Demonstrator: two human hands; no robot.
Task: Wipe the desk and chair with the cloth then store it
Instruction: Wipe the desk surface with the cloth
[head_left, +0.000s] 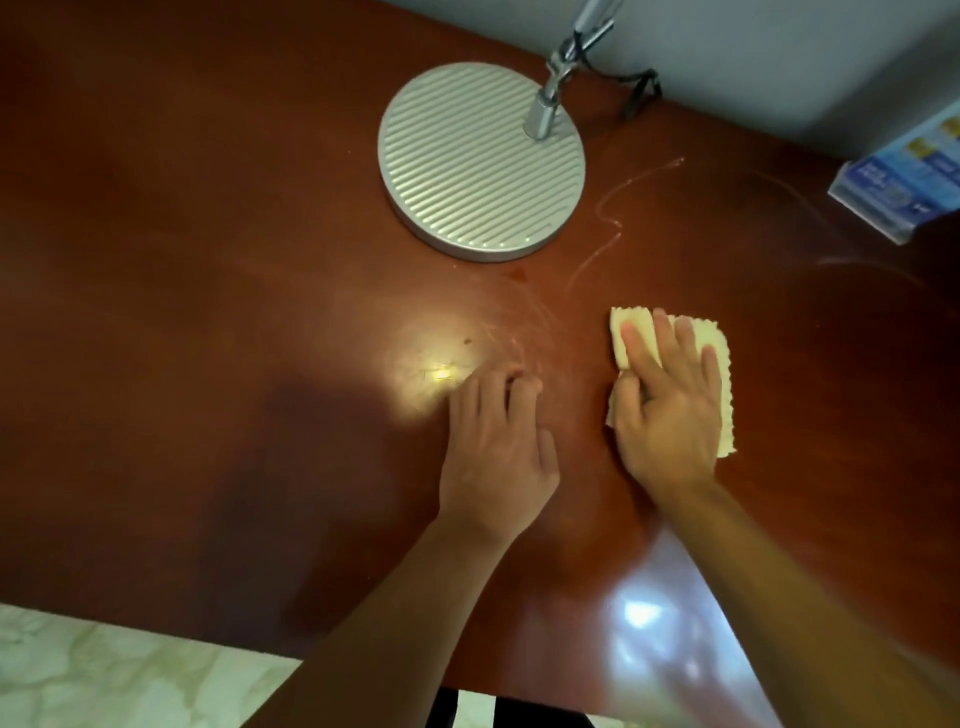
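In the head view, the right hand (670, 410) pressed the pale yellow cloth (717, 358) flat on the reddish wooden desk (208, 234), fingers straight and spread over it. The left hand (496, 447) rested on the bare wood just beside it, fingertips curled under and holding nothing. Smear lines remained near the ribbed lamp base (480, 161), so desk wiping looked only partly done. No chair was identifiable, and storing the cloth remained.

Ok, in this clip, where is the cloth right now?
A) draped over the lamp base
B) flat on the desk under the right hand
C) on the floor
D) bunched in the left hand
B: the right hand presses the yellow cloth flat on the desk; the left hand rests bare on the wood.
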